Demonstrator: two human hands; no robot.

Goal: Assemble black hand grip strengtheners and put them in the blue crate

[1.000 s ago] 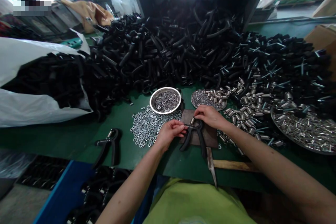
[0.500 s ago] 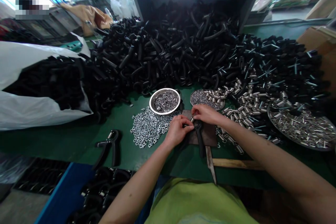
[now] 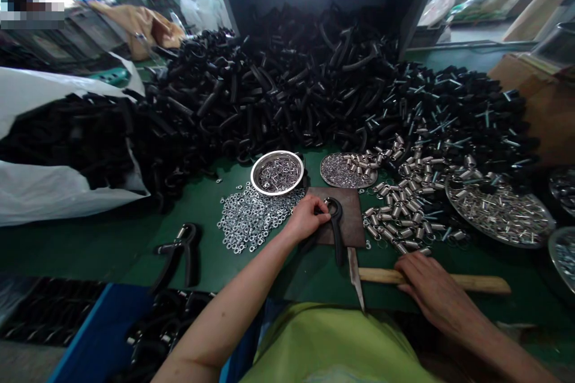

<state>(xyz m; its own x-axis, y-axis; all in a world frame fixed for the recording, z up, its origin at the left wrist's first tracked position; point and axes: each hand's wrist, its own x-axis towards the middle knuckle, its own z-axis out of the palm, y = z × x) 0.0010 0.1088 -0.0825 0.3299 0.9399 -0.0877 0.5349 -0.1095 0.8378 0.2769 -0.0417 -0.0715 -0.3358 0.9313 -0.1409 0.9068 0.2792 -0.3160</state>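
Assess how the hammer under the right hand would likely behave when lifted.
The hammer would probably feel head-heavy, since its metal head sits at one end of a slim wooden handle. It should stay stiff, as the handle looks straight and solid. Rolling seems unlikely: the long head lies crosswise to the handle.

No words, numbers, brands or signs can be read; a pale print [image 3: 335,374] on the green shirt [image 3: 332,335] is too faint to make out.
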